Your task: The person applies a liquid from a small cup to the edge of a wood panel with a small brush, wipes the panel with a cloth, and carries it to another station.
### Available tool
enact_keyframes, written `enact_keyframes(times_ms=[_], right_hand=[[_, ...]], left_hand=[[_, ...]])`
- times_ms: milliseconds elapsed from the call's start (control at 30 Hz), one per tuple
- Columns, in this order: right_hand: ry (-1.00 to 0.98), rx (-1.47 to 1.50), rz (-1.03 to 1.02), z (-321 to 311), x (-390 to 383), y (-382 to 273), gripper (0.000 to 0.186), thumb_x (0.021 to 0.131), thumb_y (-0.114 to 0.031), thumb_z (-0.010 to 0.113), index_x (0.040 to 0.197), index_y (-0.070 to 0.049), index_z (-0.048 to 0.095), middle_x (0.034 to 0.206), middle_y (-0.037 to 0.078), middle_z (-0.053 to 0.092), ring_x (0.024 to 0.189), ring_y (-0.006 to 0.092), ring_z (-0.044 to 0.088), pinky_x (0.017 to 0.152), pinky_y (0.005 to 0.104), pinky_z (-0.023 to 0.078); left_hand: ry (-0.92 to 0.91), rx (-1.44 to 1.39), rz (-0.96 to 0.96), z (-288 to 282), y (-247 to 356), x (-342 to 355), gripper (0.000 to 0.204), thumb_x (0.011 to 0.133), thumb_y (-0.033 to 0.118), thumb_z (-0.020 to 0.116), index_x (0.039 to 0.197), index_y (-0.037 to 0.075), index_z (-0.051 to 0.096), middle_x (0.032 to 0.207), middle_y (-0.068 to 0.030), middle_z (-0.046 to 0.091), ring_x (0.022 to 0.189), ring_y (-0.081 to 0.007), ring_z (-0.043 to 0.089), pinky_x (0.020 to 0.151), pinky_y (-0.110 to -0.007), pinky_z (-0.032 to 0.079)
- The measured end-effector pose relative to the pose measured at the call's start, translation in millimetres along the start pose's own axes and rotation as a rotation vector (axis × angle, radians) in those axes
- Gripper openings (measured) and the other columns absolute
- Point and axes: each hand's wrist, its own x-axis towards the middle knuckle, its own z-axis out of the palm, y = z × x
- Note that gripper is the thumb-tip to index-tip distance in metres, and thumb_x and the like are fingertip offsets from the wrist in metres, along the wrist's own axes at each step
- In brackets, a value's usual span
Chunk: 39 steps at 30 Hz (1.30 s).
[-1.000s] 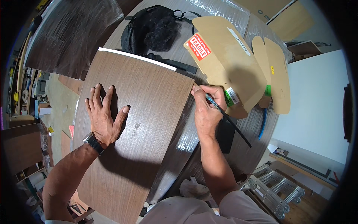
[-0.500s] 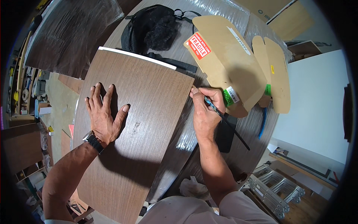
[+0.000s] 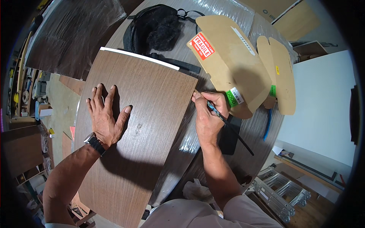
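Observation:
A brown wood-grain panel [image 3: 144,91] lies before me, with a white strip [image 3: 140,57] along its far edge. My left hand [image 3: 104,117] rests flat on it with fingers spread, a dark-strapped watch [image 3: 94,143] on the wrist. At the panel's right edge, near the far right corner, my right hand [image 3: 209,114] pinches a slim paintbrush [image 3: 239,137]. Its long black handle slants back past the wrist, and a patch of blue shows by the fingers. The brush's tip is at the panel's edge, too small to make out clearly.
Beyond the panel lies a black mesh bag [image 3: 154,28]. Flattened cardboard pieces [image 3: 228,57] with stickers sit close to my right hand. Crumpled plastic [image 3: 197,191] is near my body. A folded aluminium ladder [image 3: 279,193] stands at the lower right, and a white board [image 3: 319,106] farther right.
My right hand has slid slightly toward me along the panel's edge, carrying the paintbrush. The left hand stays in place on the panel.

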Motion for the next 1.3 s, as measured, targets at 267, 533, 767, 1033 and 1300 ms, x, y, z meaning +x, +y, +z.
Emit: enact_keyframes(times_ms=[267,533,767,1033,1300], right_hand=[[0.012,0.067,-0.022,5,11,-4,0.011,0.092,0.008,0.068,0.098,0.002,0.060,0.089,0.012,0.071,0.082,0.0155,0.070,0.077,0.0286,0.058],[-0.008,-0.041,-0.008,2,13,-3,0.008,0.094,0.006,0.067,0.095,0.003,0.060,0.090,0.014,0.072,0.083,0.0184,0.073,0.080,0.0296,0.060],[-0.003,-0.043,-0.005,1,7,0,0.013,0.090,0.005,0.072,0.098,-0.001,0.063,0.085,0.005,0.066,0.073,0.0073,0.058,0.066,0.0239,0.049],[0.009,-0.011,-0.011,2,1,1,0.014,0.089,0.006,0.072,0.098,0.000,0.063,0.085,0.004,0.066,0.072,0.0059,0.057,0.065,0.0232,0.047],[0.000,0.028,0.001,1,-4,-2,0.014,0.089,0.007,0.071,0.097,0.000,0.062,0.083,0.003,0.065,0.071,0.0052,0.055,0.064,0.0222,0.046]], left_hand=[[0.008,0.001,0.006,-1,0,0,0.086,0.095,0.071,0.051,0.160,0.015,0.039,0.165,-0.0283,0.025,0.156,-0.0469,0.017,0.124,-0.067,0.009],[-0.002,-0.007,0.005,-2,1,0,0.086,0.096,0.069,0.053,0.160,0.015,0.038,0.165,-0.0288,0.024,0.157,-0.0470,0.016,0.124,-0.067,0.009],[0.029,0.008,0.017,1,0,-1,0.083,0.097,0.068,0.052,0.160,0.017,0.040,0.166,-0.0268,0.025,0.155,-0.0454,0.021,0.123,-0.067,0.011],[0.029,0.016,0.016,1,-1,-1,0.084,0.096,0.069,0.052,0.160,0.017,0.039,0.166,-0.0264,0.025,0.156,-0.0451,0.021,0.124,-0.067,0.010],[0.024,0.009,0.009,0,-1,-1,0.083,0.096,0.069,0.052,0.160,0.018,0.039,0.167,-0.0263,0.024,0.156,-0.0453,0.020,0.124,-0.067,0.010]])
